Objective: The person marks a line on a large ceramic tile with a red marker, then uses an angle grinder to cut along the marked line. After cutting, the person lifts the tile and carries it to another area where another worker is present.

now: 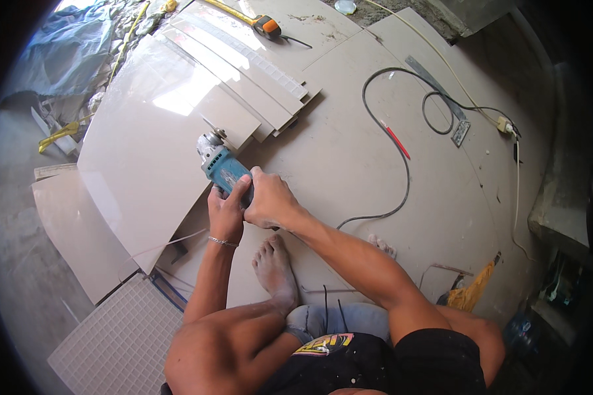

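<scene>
Both of my hands grip a teal angle grinder (223, 168) with a bare metal head, its disc near the edge of the glossy beige tiles (132, 191). My left hand (228, 212) holds the underside and side of the body, thumb along it. My right hand (270, 197) wraps round the rear of the body. Above and right of the grinder, several stacked tiles (244, 99) lie staggered. A black cord (407, 174) curves across the beige floor on the right, beside a red pencil (397, 141).
A tape measure (267, 26), metal square (461, 131), yellow plug connector (504, 125) and pale cable lie about. Blue plastic sheet (72, 46) and rubble are top left. A gridded tile (112, 336) is lower left. My bare feet (273, 270) rest below my hands; a concrete step (550, 204) borders the right.
</scene>
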`<state>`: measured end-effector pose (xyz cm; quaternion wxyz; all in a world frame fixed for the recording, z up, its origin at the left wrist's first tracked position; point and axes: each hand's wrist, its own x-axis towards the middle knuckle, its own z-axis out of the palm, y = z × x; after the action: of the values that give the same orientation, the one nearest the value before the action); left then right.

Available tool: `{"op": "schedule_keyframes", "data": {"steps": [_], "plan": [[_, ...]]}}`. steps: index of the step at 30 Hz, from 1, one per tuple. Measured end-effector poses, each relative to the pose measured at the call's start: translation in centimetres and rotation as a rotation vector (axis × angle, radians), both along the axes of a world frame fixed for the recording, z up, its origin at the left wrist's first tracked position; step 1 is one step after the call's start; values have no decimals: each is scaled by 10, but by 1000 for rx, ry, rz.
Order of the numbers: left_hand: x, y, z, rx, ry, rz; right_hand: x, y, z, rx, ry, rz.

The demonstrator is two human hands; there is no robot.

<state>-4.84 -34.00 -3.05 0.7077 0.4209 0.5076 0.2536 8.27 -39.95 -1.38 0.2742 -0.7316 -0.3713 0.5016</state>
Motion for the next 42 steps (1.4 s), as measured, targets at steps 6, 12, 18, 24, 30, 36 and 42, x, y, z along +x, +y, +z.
{"op": "schedule_keyframes", "data": {"steps": [6, 12, 18, 24, 30, 36, 42], "plan": [[2, 33, 1, 23, 2, 4, 0, 34, -3, 29, -5, -7], [3, 63, 4, 39, 25, 1, -1, 64, -6, 55, -30, -14], [2, 53, 2, 9, 1, 11, 0, 53, -4, 34, 3, -17], [1, 16, 7, -25, 17, -8, 4, 14, 6, 16, 20, 20], [2, -9, 6, -61, 12, 11, 1, -10, 5, 39, 13, -35], [2, -19, 6, -37, -1, 0, 1, -20, 1, 29, 26, -40], [3, -23, 10, -51, 10, 8, 2, -25, 3, 42, 21, -32]]}}
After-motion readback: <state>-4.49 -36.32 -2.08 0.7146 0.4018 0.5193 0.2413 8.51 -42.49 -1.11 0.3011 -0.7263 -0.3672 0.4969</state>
